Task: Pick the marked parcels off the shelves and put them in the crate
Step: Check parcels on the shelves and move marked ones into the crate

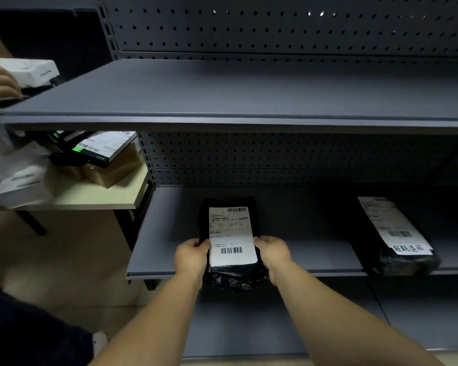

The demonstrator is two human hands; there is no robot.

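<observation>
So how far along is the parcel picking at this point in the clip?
Done: nothing can be confirmed, since no crate is in view; the upper shelf is bare. In hand: the left hand and right hand grip a black parcel by its sides at the lower shelf edge. Left: carrying it to the crate, and possibly the second black parcel with handwritten characters on its label, further right on the same shelf.

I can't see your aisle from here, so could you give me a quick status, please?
Left hand and right hand grip black parcel on lower shelf. Second parcel lies right, apart. No crate in view. Nothing blocking.
</observation>
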